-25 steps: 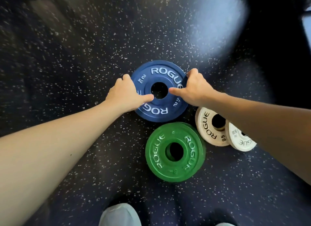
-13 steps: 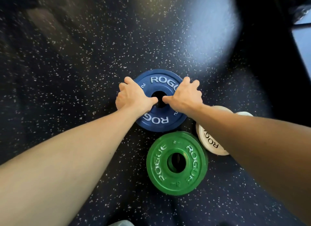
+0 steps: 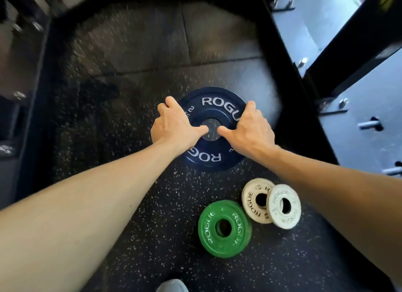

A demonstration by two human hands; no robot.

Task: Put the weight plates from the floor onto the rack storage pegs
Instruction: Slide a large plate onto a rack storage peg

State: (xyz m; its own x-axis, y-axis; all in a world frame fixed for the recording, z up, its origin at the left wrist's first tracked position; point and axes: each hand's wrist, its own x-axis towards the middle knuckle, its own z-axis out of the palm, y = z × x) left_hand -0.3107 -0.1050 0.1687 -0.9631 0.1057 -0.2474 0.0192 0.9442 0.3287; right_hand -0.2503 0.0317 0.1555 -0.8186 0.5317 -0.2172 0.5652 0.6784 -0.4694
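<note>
Both hands grip the round blue Rogue weight plate (image 3: 214,109) by its rim, left hand (image 3: 174,126) at left, right hand (image 3: 250,130) at right, thumbs at its centre hole; its lettered face points up toward the camera, far of the green plate (image 3: 225,228) lying on the speckled black rubber floor (image 3: 152,215).

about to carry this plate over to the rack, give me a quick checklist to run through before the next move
1. Left hand grips the round dark blue weight plate, fingers over its rim, thumb at the centre hole: ok.
2. Right hand grips the opposite rim the same way: ok.
3. Plate fully off the speckled black rubber floor: cannot tell.
4. Steel storage pegs on the black rack at right bare and free: ok for the two in view.
5. Green plate and the two overlapping white plates lie near the feet, a trip risk: not ok.
</note>
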